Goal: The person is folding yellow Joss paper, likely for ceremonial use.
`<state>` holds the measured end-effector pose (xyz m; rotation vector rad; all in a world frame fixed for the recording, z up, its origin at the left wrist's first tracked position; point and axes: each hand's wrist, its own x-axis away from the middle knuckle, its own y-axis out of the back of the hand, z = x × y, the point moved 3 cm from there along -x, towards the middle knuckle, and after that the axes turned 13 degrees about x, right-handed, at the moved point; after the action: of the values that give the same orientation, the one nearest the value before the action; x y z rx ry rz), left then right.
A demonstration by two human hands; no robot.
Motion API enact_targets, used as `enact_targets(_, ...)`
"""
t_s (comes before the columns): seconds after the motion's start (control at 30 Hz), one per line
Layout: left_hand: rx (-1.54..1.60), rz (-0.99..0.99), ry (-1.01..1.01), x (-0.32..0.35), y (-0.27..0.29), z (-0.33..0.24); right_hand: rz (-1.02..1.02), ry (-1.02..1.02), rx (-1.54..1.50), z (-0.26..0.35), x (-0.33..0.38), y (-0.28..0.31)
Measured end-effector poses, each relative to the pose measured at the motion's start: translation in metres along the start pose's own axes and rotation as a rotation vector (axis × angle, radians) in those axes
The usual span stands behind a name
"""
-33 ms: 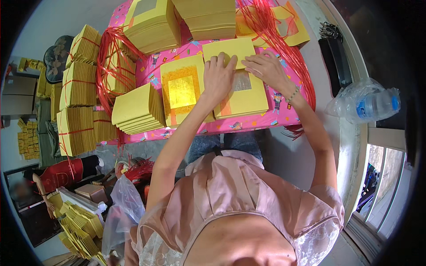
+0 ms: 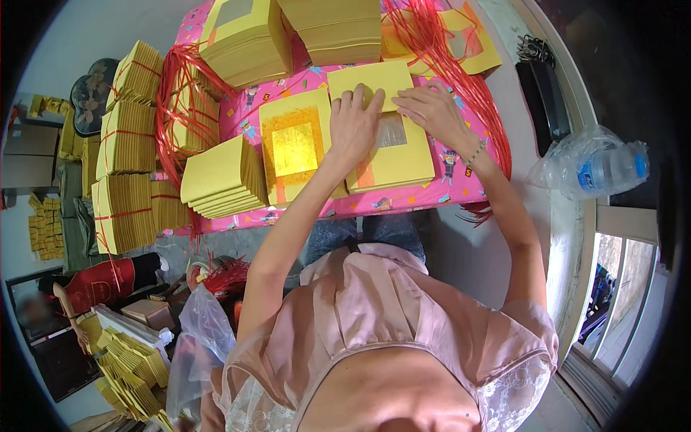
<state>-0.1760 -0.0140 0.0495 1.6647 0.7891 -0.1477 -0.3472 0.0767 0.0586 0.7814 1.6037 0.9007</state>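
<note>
A yellow paper sheet [image 2: 368, 74], folded over at its far half, lies on a stack of yellow paper [image 2: 396, 164] with a silver square on top. My left hand [image 2: 354, 124] rests on the folded part with its fingers spread flat. At the right end of the fold, my right hand [image 2: 435, 114] lays its outstretched fingers along the paper's edge. Left of my left hand is another yellow stack with a gold foil square [image 2: 295, 150] framed in orange. Further left sits a pile of folded yellow papers [image 2: 223, 175].
Tall yellow paper stacks [image 2: 338, 32] stand at the table's far side. Red plastic strings [image 2: 484, 108] hang at the right, others at the left beside tied bundles [image 2: 126, 137]. A bagged water bottle [image 2: 610, 170] is at far right. Another person [image 2: 101, 282] works at lower left.
</note>
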Motion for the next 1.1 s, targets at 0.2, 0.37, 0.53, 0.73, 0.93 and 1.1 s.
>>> enact_targets(0.2, -0.069, -0.079, -0.054, -0.003, 0.008, -0.007, -0.013, -0.546, -0.428, -0.022, 0.009, 0.006)
enact_targets(0.37, -0.04, -0.067, -0.108, -0.004, 0.012, -0.027, 0.278, -1.057, -1.266, -0.014, 0.011, 0.03)
enact_targets(0.53, 0.171, -0.037, -0.177, 0.004, 0.015, -0.057, 0.091, -1.053, -1.322, -0.028, 0.054, 0.02)
enact_targets(0.73, 0.419, -0.017, -0.043, 0.047, 0.037, -0.06, -0.066, -1.195, -1.416, -0.053, 0.121, 0.035)
enact_targets(0.93, 0.52, 0.072, 0.084, 0.085, 0.045, -0.046, -0.093, -1.272, -1.294, -0.058, 0.196, 0.011)
enact_targets(1.1, 0.55, 0.152, 0.079, 0.088, 0.042, -0.048, -0.164, -1.075, -1.006, -0.046, 0.205, -0.009)
